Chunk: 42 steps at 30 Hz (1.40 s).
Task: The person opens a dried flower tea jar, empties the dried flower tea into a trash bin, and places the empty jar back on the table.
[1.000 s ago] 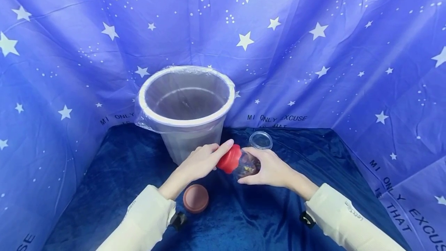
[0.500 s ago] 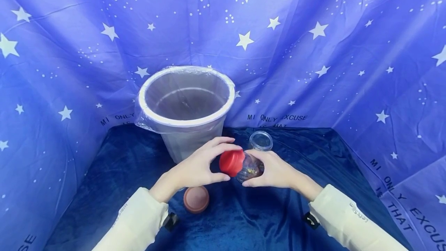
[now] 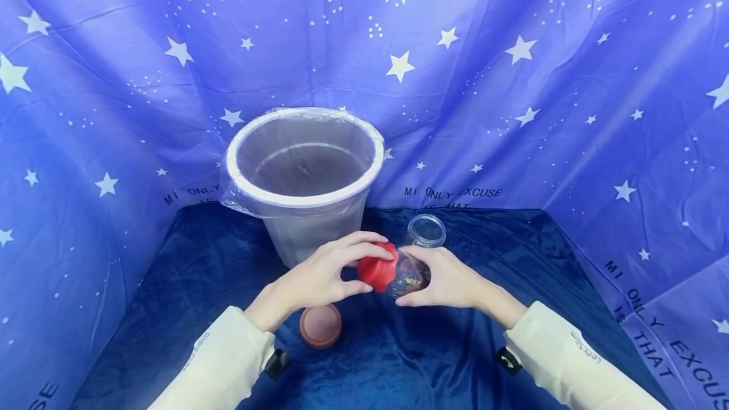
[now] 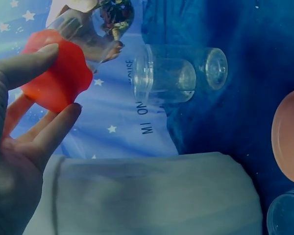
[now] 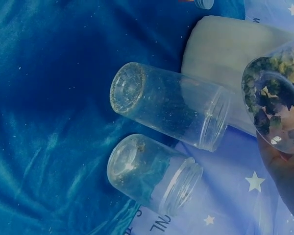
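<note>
Since the earlier frame, my left hand (image 3: 316, 277) has moved from a flat, fingers-extended touch on the red lid (image 3: 378, 269) to a curled grasp around it, thumb below and fingers over the top. My right hand (image 3: 450, 278) holds the jar (image 3: 409, 275) by its body, as before, tilted with the lid end pointing left. Both hands hold the jar in the air above the surface (image 3: 398, 359), just in front of the bin (image 3: 302, 182).

Jar: clear walls, with dark and yellowish dried pieces visible through the base in the right wrist view (image 5: 279, 98). The lid is bright red, seated on the jar mouth.

Two empty clear jars (image 5: 169, 112) stand lidless on the surface just behind my right hand; only one mouth shows in the head view. A brown lid (image 3: 321, 325) lies flat on the surface below my left wrist. A further clear lid (image 4: 286, 215) sits at the edge of the left wrist view.

The bin is lined with a clear bag and stands against the starred blue backdrop (image 3: 512, 81), which encloses the surface on three sides. Open surface lies to the left and right of the hands.
</note>
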Tool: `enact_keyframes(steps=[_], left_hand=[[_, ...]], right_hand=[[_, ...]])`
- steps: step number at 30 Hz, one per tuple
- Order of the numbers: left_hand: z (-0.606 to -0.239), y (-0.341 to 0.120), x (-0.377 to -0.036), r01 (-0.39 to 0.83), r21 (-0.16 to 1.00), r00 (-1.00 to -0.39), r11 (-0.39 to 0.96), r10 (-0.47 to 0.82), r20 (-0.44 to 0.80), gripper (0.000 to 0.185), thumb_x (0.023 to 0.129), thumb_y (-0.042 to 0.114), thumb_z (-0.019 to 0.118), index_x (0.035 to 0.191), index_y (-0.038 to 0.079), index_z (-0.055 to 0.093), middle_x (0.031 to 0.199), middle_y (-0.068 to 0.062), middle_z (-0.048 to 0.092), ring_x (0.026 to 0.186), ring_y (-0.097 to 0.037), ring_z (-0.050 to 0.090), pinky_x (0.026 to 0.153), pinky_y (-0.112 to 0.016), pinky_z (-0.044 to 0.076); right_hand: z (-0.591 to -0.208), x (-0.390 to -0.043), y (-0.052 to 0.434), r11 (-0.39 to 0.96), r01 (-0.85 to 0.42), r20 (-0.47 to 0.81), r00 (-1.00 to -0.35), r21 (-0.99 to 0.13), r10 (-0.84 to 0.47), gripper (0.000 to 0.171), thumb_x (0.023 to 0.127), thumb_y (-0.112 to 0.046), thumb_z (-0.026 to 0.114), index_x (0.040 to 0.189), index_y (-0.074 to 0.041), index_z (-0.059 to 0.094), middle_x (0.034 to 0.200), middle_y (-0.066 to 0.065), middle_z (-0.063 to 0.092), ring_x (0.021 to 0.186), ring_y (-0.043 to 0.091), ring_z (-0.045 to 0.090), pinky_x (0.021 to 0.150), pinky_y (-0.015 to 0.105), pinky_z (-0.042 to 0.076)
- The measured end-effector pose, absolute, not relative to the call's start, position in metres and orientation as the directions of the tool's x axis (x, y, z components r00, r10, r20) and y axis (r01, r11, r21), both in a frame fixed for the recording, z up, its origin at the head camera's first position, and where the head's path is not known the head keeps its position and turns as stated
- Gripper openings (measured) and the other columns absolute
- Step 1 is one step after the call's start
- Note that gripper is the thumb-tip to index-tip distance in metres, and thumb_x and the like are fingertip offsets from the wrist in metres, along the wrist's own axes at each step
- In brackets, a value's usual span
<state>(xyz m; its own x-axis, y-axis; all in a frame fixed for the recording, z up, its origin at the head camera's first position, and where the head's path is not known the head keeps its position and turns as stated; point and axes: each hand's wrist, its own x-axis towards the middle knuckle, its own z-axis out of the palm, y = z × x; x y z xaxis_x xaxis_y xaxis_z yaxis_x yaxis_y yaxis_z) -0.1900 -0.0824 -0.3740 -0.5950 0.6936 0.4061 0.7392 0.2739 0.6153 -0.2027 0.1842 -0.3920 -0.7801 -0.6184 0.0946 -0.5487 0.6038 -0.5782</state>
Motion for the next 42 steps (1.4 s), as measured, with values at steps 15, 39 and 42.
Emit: enact_keyframes(steps=[15, 39, 42], left_hand=[[-0.3745, -0.0816, -0.1908, 0.605, 0.734, -0.72, 0.309, 0.605, 0.339, 0.051, 0.082, 0.023, 0.079, 0.13, 0.024, 0.062, 0.125, 0.001, 0.061, 0.108, -0.014, 0.059, 0.072, -0.022, 0.057], [-0.3789, -0.0811, -0.1912, 0.615, 0.655, -0.773, 0.438, 0.499, 0.392, 0.05, 0.086, 0.031, 0.074, 0.134, 0.025, 0.061, 0.115, 0.001, 0.065, 0.098, -0.011, 0.057, 0.08, -0.028, 0.055], [-0.3783, -0.082, -0.1917, 0.611, 0.658, -0.775, 0.44, 0.502, 0.384, 0.051, 0.086, 0.031, 0.074, 0.135, 0.025, 0.061, 0.115, 0.003, 0.064, 0.098, -0.01, 0.056, 0.079, -0.028, 0.055]], right_hand=[[-0.395, -0.1996, 0.1788, 0.59, -0.548, 0.114, -0.782, -0.593, -0.613, 0.068, 0.07, -0.053, 0.083, 0.127, -0.026, 0.059, 0.107, -0.009, 0.071, 0.091, 0.001, 0.065, 0.081, 0.025, 0.056], [-0.3944, -0.1974, 0.1824, 0.682, -0.507, 0.064, -0.824, -0.527, -0.563, 0.073, 0.073, -0.058, 0.079, 0.132, -0.021, 0.057, 0.105, -0.008, 0.07, 0.091, 0.005, 0.064, 0.078, 0.026, 0.056], [-0.3934, -0.1967, 0.1834, 0.692, -0.501, 0.061, -0.83, -0.52, -0.555, 0.073, 0.072, -0.056, 0.08, 0.132, -0.02, 0.057, 0.106, -0.007, 0.07, 0.091, 0.006, 0.065, 0.077, 0.027, 0.056]])
